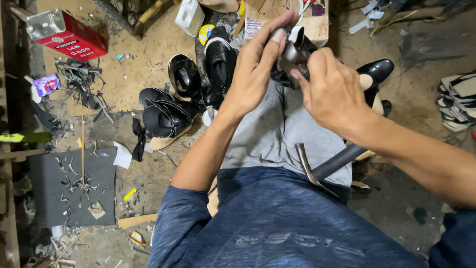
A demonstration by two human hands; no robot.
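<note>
Black glossy shoe [292, 52] sits at 12 o'clock above the lap, clamped by the left hand [255, 69]. Right hand [329, 89] pinches its edge; keep the pull even and support firm. Hammer [322, 168] rests on the lap at 5 o'clock.

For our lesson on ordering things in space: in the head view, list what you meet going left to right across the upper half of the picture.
Red metal can → white plastic jug → left hand → black shoe held in both hands → right hand → stack of shoe soles.
</note>
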